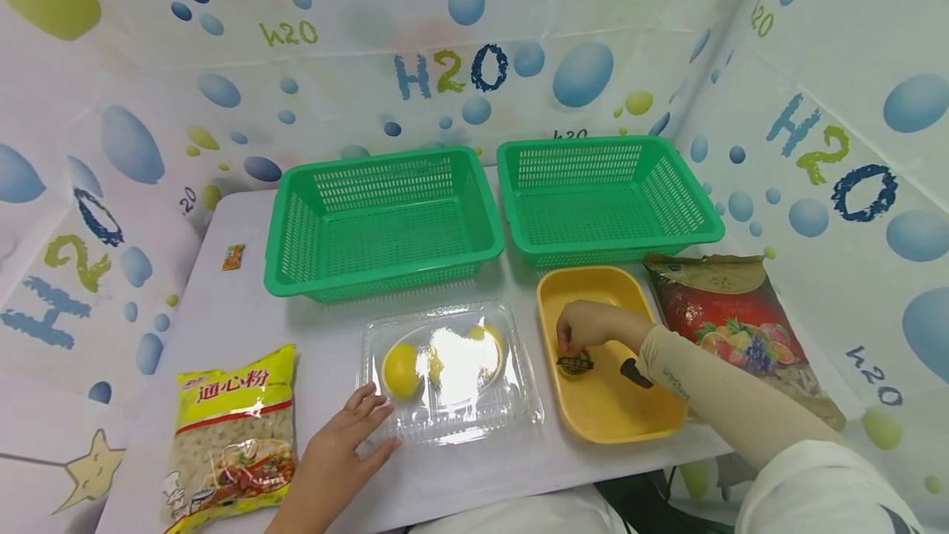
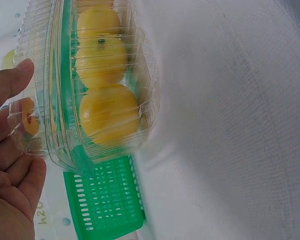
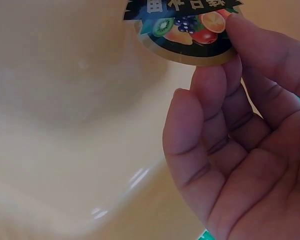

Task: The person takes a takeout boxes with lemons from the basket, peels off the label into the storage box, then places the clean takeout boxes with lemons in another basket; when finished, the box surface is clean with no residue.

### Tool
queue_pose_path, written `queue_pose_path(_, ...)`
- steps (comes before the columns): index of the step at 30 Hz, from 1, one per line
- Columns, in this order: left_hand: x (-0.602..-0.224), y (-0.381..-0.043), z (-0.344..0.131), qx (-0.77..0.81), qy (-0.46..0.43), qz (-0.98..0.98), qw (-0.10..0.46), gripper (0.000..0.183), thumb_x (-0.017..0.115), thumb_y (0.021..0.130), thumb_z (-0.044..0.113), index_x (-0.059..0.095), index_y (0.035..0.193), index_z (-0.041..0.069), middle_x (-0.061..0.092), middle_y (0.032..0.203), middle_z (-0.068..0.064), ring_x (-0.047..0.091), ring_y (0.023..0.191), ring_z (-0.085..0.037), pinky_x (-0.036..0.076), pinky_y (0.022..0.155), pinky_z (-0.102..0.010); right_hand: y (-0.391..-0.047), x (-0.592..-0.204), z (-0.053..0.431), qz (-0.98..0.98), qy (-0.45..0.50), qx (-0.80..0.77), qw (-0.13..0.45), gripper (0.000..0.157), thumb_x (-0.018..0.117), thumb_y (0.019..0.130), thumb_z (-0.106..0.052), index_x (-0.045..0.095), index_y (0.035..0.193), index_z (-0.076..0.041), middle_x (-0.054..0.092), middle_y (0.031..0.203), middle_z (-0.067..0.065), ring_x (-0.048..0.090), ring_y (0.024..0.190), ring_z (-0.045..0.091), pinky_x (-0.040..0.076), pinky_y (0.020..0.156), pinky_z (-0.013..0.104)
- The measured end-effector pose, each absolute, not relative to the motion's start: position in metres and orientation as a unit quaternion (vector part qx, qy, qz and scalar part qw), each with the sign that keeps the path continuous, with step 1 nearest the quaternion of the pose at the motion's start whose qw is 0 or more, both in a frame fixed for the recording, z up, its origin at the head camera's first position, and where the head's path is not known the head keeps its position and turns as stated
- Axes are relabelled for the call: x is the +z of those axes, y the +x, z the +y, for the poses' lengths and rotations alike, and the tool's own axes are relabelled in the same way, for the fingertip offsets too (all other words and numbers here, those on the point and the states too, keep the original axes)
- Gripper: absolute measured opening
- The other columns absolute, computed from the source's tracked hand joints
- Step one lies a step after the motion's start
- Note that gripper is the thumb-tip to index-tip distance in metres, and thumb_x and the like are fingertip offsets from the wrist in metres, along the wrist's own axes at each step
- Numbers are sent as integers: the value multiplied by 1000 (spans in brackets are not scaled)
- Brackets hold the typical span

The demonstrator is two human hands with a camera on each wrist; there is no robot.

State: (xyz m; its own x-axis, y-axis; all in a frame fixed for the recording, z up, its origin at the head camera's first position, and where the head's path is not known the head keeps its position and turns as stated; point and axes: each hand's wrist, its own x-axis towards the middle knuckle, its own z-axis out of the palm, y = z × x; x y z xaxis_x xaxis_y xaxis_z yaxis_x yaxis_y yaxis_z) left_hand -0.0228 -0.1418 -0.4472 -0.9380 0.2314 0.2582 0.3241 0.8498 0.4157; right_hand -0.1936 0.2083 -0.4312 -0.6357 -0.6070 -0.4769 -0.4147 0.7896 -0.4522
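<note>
In the head view my right hand point(image 1: 593, 326) is over the yellow plastic tub point(image 1: 615, 402). Its thumb and fingertips pinch the edge of a round label point(image 1: 575, 363), black and gold with printed fruit, as the right wrist view of the label point(image 3: 190, 30) confirms. A clear lidded plastic box point(image 1: 452, 427) holds several round yellow fruits point(image 1: 401, 371). At the box's front left corner lies my left hand point(image 1: 343, 445), fingers spread and relaxed. Up close in the left wrist view, that hand point(image 2: 12, 150) is beside the box's wall; whether it touches is hard to tell.
Two green baskets point(image 1: 385, 237) point(image 1: 586, 225) stand along the back. A yellow bag of macaroni point(image 1: 236, 439) lies front left, and a red and brown fruit-printed bag point(image 1: 730, 320) lies right of the tub. A small orange packet point(image 1: 233, 256) is at the left.
</note>
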Motion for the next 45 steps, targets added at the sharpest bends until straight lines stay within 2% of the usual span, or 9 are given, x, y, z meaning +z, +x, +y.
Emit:
queue_pose_path(7,-448,-23,-142,-226,-151,-956,110,45,83,64,21,70,105,6,66,113,-5,54,117,-25,51,87,-39,-193,-436,210,896,-275,-155,311,17,61,66,8,69,72,-6,63,67,-3,46,59,5,41,54,16)
queue_pose_path(12,-450,-23,-143,-225,-148,-958,96,46,82,65,23,70,106,6,66,114,-6,55,117,-27,50,88,-40,-193,-439,211,899,-277,-147,306,20,59,65,10,68,73,-6,61,67,-4,45,59,5,41,55,16)
queue_pose_path(25,-448,-22,-142,-225,-145,-958,97,46,82,65,21,70,107,7,65,116,-4,54,118,-25,50,89,-39,-191,-450,210,910,-262,-154,282,24,55,62,13,65,73,-7,57,66,-4,46,62,8,40,56,18)
queue_pose_path(35,-450,-22,-143,-224,-161,-953,124,46,83,63,21,70,105,7,66,114,-5,55,117,-25,51,86,-40,-189,-455,212,918,-256,-159,257,33,48,60,18,66,75,-6,60,70,-1,49,67,10,45,64,22)
queue_pose_path(41,-451,-22,-144,-225,-165,-951,134,47,84,62,19,70,104,6,66,114,-4,55,116,-24,51,86,-39,-190,-456,210,923,-255,-159,239,35,51,62,19,67,80,-7,62,76,0,53,73,11,50,72,27)
queue_pose_path(45,-451,-22,-144,-225,-163,-952,131,46,84,62,20,70,105,6,66,114,-5,55,116,-25,51,87,-39,-189,-458,211,927,-262,-155,217,30,56,65,15,65,82,-8,56,76,0,49,71,12,47,70,28)
